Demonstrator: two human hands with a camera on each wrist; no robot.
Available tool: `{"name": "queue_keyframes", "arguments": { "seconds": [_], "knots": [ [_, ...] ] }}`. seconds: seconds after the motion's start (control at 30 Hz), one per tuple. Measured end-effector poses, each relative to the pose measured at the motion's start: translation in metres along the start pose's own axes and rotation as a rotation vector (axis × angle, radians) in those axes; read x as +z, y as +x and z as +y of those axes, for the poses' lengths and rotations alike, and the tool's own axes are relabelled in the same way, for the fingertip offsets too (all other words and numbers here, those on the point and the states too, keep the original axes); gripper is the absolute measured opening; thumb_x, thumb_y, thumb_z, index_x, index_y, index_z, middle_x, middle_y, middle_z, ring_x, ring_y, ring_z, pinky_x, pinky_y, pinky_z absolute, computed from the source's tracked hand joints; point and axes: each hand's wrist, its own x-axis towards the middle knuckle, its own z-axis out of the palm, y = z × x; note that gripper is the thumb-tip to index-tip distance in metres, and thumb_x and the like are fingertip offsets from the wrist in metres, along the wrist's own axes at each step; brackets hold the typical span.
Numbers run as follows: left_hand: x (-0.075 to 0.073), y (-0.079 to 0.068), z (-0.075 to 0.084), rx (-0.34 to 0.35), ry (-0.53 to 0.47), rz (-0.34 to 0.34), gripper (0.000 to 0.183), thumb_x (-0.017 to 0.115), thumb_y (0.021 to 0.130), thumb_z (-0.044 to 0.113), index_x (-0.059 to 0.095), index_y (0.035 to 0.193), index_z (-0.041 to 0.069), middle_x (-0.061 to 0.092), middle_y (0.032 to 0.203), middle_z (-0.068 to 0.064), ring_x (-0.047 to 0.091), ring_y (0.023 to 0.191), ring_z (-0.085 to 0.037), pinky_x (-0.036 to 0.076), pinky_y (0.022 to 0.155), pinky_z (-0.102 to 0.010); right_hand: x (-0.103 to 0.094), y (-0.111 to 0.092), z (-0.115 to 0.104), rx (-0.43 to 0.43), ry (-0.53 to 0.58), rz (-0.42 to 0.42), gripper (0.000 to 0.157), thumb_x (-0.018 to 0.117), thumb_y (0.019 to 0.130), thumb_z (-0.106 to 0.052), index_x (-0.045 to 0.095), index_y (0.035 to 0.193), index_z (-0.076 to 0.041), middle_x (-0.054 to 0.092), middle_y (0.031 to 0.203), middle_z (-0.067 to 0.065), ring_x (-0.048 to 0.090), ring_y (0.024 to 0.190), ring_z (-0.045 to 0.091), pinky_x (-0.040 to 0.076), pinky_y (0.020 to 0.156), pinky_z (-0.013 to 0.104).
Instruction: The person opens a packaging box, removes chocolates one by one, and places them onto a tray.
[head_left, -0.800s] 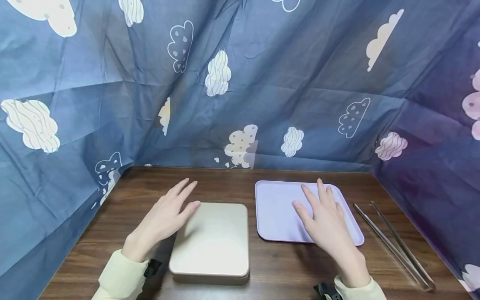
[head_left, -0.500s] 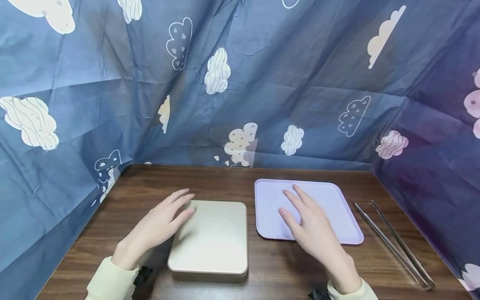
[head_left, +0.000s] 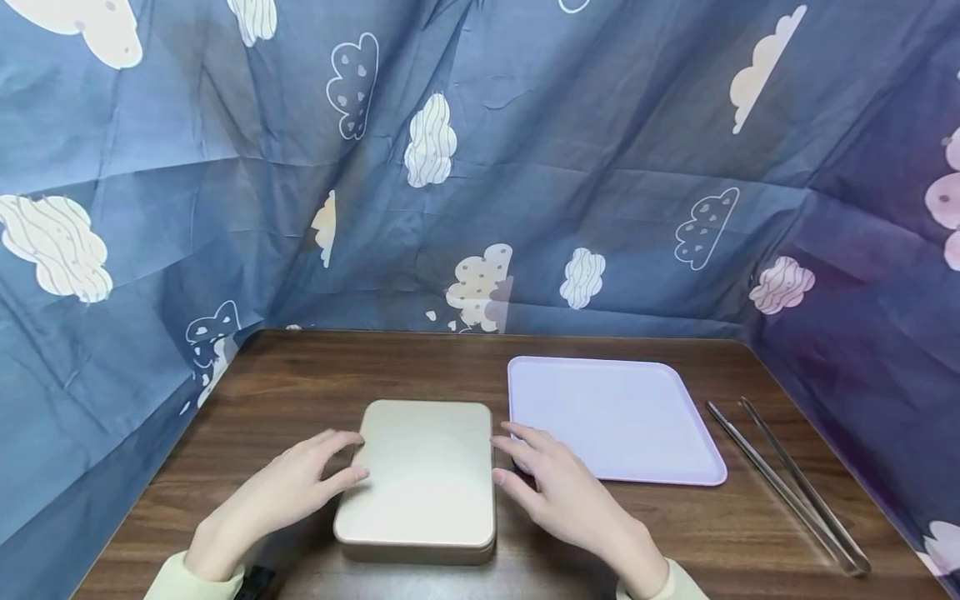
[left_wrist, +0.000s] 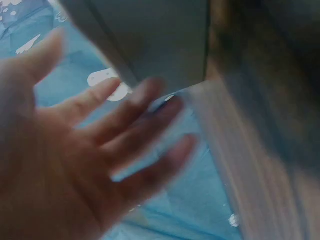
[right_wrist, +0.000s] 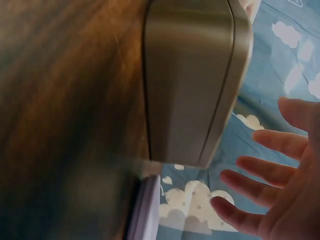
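A pale gold tin box (head_left: 423,479) with rounded corners and its lid on lies on the wooden table. At its left side is my left hand (head_left: 281,487), thumb and fingertips overlapping the lid's left edge in the head view. My right hand (head_left: 562,492) is at the opposite side, fingertips close to the box's right edge. In the left wrist view the spread fingers (left_wrist: 150,175) look blurred beside the box's side wall (left_wrist: 160,45). The right wrist view has the fingers (right_wrist: 265,185) relaxed and apart from the box (right_wrist: 187,85).
A lilac tray (head_left: 622,417) lies right of the box, partly behind my right hand. Long metal tongs (head_left: 795,492) rest farther right on the table (head_left: 420,362). Blue cloud-print cloth (head_left: 637,150) hangs behind and along both sides.
My right hand has moved left from over the tray to the box's right side. My left hand has drawn back toward me and lower, to the box's left edge.
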Motion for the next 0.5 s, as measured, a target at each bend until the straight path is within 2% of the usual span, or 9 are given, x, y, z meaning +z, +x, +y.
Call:
{"name": "queue_keyframes", "arguments": {
  "seconds": [0.1,0.17,0.27,0.4,0.47,0.5],
  "knots": [
    [-0.004,-0.001,-0.004,-0.029,-0.045,-0.127,0.053,0.061,0.09,0.057,0.059,0.119,0.013,0.059,0.083,0.007,0.055,0.071,-0.009,0.047,0.06,-0.03,0.007,0.001,-0.004,0.015,0.028,-0.069,0.046,0.057,0.098,-0.04,0.06,0.132,-0.008,0.053,0.139,0.011,0.05,0.128,0.026,0.042,0.104,0.045],
    [-0.007,-0.002,-0.005,-0.021,-0.064,-0.191,0.053,0.064,0.087,0.057,0.059,0.114,0.012,0.056,0.077,0.007,0.051,0.066,-0.007,0.043,0.057,-0.029,0.01,0.0,-0.007,0.033,0.039,-0.111,0.051,0.055,0.099,-0.044,0.058,0.133,-0.006,0.053,0.139,0.013,0.049,0.129,0.027,0.041,0.105,0.045],
    [-0.008,-0.005,-0.003,-0.029,-0.057,-0.239,0.066,0.069,0.082,0.06,0.059,0.12,0.006,0.064,0.094,0.001,0.06,0.083,-0.013,0.051,0.07,-0.036,0.013,-0.001,-0.01,0.069,0.059,-0.187,0.064,0.054,0.096,-0.052,0.052,0.138,-0.004,0.047,0.144,0.014,0.044,0.133,0.028,0.038,0.107,0.046],
    [-0.007,-0.016,0.002,-0.033,0.015,-0.212,0.099,0.074,0.069,0.068,0.05,0.136,-0.001,0.064,0.118,-0.008,0.061,0.108,-0.027,0.05,0.088,-0.049,0.013,-0.005,-0.012,0.129,0.125,-0.294,0.09,0.06,0.087,-0.062,0.037,0.148,0.001,0.033,0.153,0.017,0.035,0.139,0.03,0.034,0.109,0.048],
    [-0.005,-0.021,0.004,-0.02,0.055,-0.199,0.106,0.078,0.063,0.069,0.049,0.138,0.0,0.065,0.118,-0.008,0.062,0.108,-0.028,0.05,0.087,-0.05,0.013,-0.007,-0.012,0.163,0.173,-0.342,0.104,0.065,0.081,-0.066,0.027,0.151,0.001,0.029,0.155,0.018,0.034,0.139,0.029,0.034,0.109,0.048],
    [-0.005,-0.023,0.004,-0.005,0.073,-0.205,0.102,0.079,0.062,0.068,0.052,0.134,0.001,0.066,0.114,-0.006,0.062,0.104,-0.027,0.051,0.085,-0.05,0.014,-0.009,-0.012,0.18,0.196,-0.357,0.109,0.066,0.079,-0.066,0.023,0.152,0.002,0.029,0.155,0.018,0.035,0.139,0.029,0.034,0.109,0.048]
  ]
}}
